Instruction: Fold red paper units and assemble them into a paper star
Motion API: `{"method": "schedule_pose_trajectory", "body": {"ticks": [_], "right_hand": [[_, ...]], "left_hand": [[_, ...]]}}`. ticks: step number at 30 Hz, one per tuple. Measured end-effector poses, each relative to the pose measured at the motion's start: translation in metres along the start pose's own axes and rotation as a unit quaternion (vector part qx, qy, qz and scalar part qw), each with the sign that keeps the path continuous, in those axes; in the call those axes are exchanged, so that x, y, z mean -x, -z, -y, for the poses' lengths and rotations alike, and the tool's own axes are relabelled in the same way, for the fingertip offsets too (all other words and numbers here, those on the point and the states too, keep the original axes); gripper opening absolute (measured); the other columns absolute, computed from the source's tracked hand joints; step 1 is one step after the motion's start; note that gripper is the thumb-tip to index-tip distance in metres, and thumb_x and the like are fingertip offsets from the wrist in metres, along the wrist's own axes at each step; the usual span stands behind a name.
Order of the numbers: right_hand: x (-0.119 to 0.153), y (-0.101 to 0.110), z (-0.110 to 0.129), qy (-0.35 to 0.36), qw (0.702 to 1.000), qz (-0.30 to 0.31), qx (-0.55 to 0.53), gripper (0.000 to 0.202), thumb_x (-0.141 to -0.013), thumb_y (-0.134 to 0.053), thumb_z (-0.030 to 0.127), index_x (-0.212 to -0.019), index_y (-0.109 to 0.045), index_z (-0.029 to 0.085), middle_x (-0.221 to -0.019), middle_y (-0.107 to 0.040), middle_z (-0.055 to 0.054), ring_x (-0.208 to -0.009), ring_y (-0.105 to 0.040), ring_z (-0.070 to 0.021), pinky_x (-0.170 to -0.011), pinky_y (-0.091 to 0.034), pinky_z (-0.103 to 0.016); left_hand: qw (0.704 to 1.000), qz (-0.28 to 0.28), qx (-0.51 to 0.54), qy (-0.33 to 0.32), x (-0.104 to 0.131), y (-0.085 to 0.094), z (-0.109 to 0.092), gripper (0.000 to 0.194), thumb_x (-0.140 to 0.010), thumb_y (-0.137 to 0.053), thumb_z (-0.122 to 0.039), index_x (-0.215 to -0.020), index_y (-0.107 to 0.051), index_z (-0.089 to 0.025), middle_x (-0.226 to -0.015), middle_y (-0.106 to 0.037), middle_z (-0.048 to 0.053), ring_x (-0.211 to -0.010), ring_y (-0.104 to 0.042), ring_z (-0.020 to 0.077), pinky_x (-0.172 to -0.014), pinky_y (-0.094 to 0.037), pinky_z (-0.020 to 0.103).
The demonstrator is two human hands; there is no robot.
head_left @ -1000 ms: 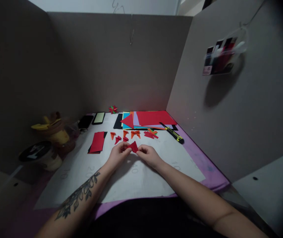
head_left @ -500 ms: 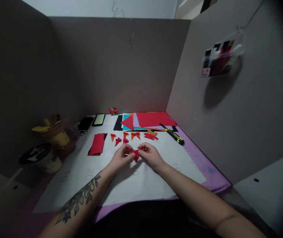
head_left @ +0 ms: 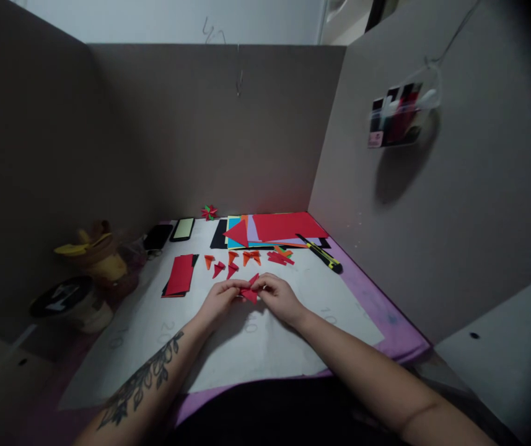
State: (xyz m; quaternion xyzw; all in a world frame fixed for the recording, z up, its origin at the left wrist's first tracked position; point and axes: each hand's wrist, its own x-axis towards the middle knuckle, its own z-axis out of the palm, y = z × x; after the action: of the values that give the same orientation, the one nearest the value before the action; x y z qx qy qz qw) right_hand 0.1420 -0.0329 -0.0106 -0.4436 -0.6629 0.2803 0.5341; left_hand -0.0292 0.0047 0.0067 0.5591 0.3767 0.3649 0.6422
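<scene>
Between my two hands, low over the white sheet, is a small folded red paper piece (head_left: 250, 294). My left hand (head_left: 222, 297) pinches its left side with the thumb and fingers. My right hand (head_left: 276, 296) is closed on its right side, where a pointed corner sticks up. The fingers partly cover the folds. Just beyond my hands lie folded orange paper pieces (head_left: 251, 257) and smaller folded red pieces (head_left: 219, 269). Cut red strips (head_left: 280, 258) lie to their right.
A stack of red and black paper rectangles (head_left: 180, 275) lies left. Coloured sheets (head_left: 288, 226) lie at the back, with a yellow-black utility knife (head_left: 323, 256) beside them. A phone (head_left: 183, 229), a paper star (head_left: 209, 212) and pots (head_left: 102, 257) stand or lie left. Grey panels (head_left: 219, 136) surround the table.
The red paper has been turned between my fingers, so a corner now points up. My left fingers have straightened along it. The whole view has shifted slightly.
</scene>
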Motion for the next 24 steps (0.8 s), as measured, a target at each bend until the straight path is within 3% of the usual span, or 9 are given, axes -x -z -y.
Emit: {"method": "schedule_pose_trajectory", "body": {"ticks": [4, 8, 18, 24], "right_hand": [[-0.0011, -0.0006, 0.0010, -0.018, 0.999, -0.033, 0.003, 0.019, -0.067, -0.051, 0.007, -0.074, -0.064, 0.019, -0.079, -0.062, -0.003, -0.077, -0.057, -0.0156, -0.065, -0.043, -0.026], [-0.0002, 0.0004, -0.0020, -0.029, 0.998, -0.052, -0.019, 0.015, -0.067, -0.055, 0.009, -0.073, -0.064, 0.019, -0.079, -0.061, -0.002, -0.076, -0.057, -0.0153, -0.067, -0.043, -0.026], [0.0000, -0.0021, -0.0027, -0.057, 0.985, -0.060, -0.151, 0.003, -0.066, -0.064, 0.017, -0.067, -0.061, 0.019, -0.069, -0.058, 0.000, -0.065, -0.054, -0.0137, -0.063, -0.044, -0.027], [0.0011, -0.0032, 0.0036, -0.051, 0.985, -0.040, -0.158, 0.005, -0.068, -0.067, 0.020, -0.070, -0.062, 0.019, -0.071, -0.059, -0.001, -0.067, -0.055, -0.0144, -0.063, -0.045, -0.028]], "left_hand": [[0.999, 0.018, -0.026, -0.023, 0.0019, 0.0029, 0.0005, 0.031, -0.065, -0.057, -0.018, -0.093, -0.069, -0.013, -0.093, -0.071, 0.008, -0.078, -0.064, 0.0185, -0.075, -0.050, 0.031], [0.985, 0.011, -0.126, -0.121, 0.0028, 0.0029, 0.0027, 0.025, -0.067, -0.065, -0.021, -0.091, -0.070, -0.016, -0.095, -0.070, 0.008, -0.088, -0.064, 0.0212, -0.081, -0.050, 0.033], [0.936, -0.016, -0.239, -0.257, 0.0092, 0.0010, 0.0012, 0.015, -0.073, -0.068, -0.026, -0.085, -0.071, -0.019, -0.086, -0.070, 0.008, -0.080, -0.064, 0.0186, -0.073, -0.052, 0.030], [0.916, -0.039, -0.245, -0.314, 0.0083, 0.0034, 0.0043, 0.007, -0.072, -0.069, -0.026, -0.077, -0.071, -0.020, -0.079, -0.071, 0.007, -0.076, -0.065, 0.0186, -0.073, -0.052, 0.030]]}}
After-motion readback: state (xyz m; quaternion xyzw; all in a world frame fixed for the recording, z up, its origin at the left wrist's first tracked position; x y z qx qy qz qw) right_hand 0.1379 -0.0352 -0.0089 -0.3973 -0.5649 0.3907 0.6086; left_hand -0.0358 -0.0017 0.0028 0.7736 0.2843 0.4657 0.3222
